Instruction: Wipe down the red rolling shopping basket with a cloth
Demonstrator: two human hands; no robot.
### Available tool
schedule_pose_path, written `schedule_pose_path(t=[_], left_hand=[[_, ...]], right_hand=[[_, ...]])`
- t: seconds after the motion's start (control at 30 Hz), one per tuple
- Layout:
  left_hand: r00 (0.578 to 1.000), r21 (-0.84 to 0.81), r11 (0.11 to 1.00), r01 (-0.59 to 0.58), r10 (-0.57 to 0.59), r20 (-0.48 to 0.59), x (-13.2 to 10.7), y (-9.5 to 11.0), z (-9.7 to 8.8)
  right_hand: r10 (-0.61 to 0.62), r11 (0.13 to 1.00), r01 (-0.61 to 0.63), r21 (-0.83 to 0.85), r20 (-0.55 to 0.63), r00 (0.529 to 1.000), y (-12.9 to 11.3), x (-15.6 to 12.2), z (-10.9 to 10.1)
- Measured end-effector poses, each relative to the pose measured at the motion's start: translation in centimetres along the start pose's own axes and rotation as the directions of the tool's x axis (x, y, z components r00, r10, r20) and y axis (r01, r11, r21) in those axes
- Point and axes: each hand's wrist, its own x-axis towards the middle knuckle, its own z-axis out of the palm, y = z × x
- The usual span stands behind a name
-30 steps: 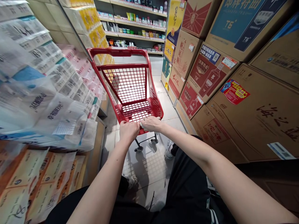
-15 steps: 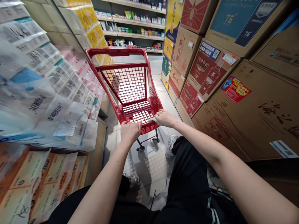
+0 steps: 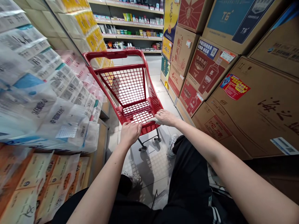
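Your left hand (image 3: 130,133) curls shut over the near rim of the red plastic shopping cart (image 3: 146,128). Your right hand (image 3: 164,117) lies further along, over a pale strip (image 3: 152,119), its hold hard to judge, and sits wider from your left than a second ago. Stacked cardboard cartons (image 3: 210,77) and plastic-wrapped packs (image 3: 46,102) flank the cart.

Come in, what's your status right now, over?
Left hand and right hand on near rim of red shopping cart. Stacked cardboard cartons along right, plastic-wrapped packs along left.
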Motion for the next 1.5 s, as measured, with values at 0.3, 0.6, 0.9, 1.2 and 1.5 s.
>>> schedule_pose_path(t=[0.3,0.6,0.9,1.2,1.5], left_hand=[[0.996,-0.096,0.991,-0.090,0.090,-0.009,-0.7,-1.0,0.4],[0.995,0.006,0.997,-0.078,0.078,-0.056,-2.1,-1.9,1.0],[0.997,-0.029,0.998,-0.047,0.045,-0.063,-1.8,-1.3,1.2],[0.994,-0.050,0.994,-0.100,0.097,-0.044,-2.1,-2.2,1.1],[0.994,-0.034,0.995,-0.095,0.093,-0.050,-1.7,-1.9,1.2]], right_hand=[[0.049,0.999,-0.049,0.003,-0.089,0.995,0.6,-0.2,1.3],[0.107,0.994,-0.106,0.026,-0.074,0.991,0.2,-0.1,1.3],[0.182,0.982,-0.179,0.066,-0.039,0.983,-6.7,3.7,0.8],[0.113,0.991,-0.113,0.069,0.002,0.994,-4.2,2.5,0.4],[0.178,0.982,-0.180,0.061,0.036,0.983,-0.4,0.0,0.1]])
